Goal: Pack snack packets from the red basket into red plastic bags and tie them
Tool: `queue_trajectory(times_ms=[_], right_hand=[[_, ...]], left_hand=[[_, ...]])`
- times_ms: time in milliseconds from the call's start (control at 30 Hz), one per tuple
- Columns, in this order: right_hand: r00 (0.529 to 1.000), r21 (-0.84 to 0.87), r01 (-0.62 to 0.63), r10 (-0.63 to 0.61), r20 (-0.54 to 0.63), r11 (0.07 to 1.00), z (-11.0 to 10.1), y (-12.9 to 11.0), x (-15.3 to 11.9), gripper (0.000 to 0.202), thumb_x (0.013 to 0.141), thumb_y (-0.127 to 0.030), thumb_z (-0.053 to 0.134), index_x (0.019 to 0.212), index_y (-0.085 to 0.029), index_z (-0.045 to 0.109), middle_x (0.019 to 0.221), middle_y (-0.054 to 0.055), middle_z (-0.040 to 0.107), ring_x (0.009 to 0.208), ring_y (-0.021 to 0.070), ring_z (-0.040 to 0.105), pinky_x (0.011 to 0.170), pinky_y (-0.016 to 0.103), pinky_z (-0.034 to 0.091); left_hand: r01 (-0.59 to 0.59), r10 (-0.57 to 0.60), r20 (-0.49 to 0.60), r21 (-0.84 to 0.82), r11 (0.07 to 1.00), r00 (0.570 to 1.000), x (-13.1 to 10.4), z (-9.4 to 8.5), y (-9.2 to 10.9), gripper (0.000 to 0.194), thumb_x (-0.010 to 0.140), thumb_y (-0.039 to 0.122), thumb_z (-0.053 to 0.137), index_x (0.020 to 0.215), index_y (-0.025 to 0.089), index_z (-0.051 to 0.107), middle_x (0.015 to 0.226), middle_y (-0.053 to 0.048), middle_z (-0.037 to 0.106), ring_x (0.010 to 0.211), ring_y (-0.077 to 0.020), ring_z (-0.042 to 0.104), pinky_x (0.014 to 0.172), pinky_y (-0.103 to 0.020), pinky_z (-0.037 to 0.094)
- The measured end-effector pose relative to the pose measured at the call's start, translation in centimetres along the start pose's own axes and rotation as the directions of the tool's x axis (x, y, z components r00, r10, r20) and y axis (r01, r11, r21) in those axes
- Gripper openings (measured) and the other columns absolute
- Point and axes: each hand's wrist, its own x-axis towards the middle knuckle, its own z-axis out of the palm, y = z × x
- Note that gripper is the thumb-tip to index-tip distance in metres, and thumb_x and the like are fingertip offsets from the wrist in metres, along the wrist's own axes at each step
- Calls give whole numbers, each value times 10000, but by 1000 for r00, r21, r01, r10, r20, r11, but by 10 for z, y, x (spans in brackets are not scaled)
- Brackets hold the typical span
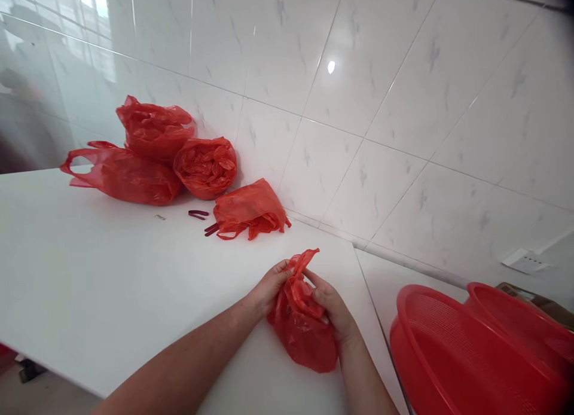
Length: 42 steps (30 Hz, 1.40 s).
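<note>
Between my two hands is a red plastic bag, its bunched neck pointing up and away from me and its rounded lower part resting toward me over the white table. My left hand pinches the gathered neck from the left. On the other side, my right hand has its fingers closed on the folds, with some fingertips hidden by the plastic. What the bag contains, if anything, cannot be made out. Beyond my hands lies a loose, flattened red plastic bag with its handles toward me.
Several full red bags, among them a rounded one, are heaped against the tiled wall. Dark red strips lie near them. Red plastic baskets stand on the right, near a wall socket.
</note>
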Motion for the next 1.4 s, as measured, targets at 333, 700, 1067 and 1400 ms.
queue_trajectory(times_ms=[333, 700, 1067, 1400], right_hand=[[985, -20, 22, -25, -171, 1000, -12, 9, 2, 472, 719, -489, 670, 1087, -205, 589, 363, -102, 371, 344, 40, 171, 424, 216, 168], [885, -45, 0, -21, -466, 999, -31, 12, 11, 393, 691, -503, 677, 546, -197, 477, 357, -82, 368, 342, 53, 235, 371, 214, 144], [902, 35, 2, 14, -432, 999, -27, 7, 8, 351, 731, -504, 619, 894, -194, 591, 428, -74, 469, 324, 40, 220, 357, 194, 161], [956, 120, 25, 12, -292, 992, -20, 3, 4, 398, 721, -493, 650, 940, -163, 683, 571, -38, 557, 390, 45, 276, 422, 210, 284]], left_hand=[[46, -6, -91, 442, 896, 996, -2, 10, -6, 302, 704, 302, 681, 915, 202, 490, 729, 17, 628, 577, -117, 578, 544, -228, 430], [-523, 448, 470, 853, -6, 761, -18, 15, 0, 572, 779, 329, 621, 1314, 252, 435, 1411, -121, 344, 1254, -276, 374, 1028, -452, 354], [-232, 464, 95, 941, 248, 881, -4, 3, -2, 171, 867, 296, 462, 756, 206, 555, 932, -22, 625, 903, -177, 559, 841, -327, 437], [-123, 323, -51, 861, 494, 945, -3, 0, -3, 232, 867, 391, 412, 757, 202, 490, 730, 20, 549, 704, -146, 506, 660, -261, 422]])
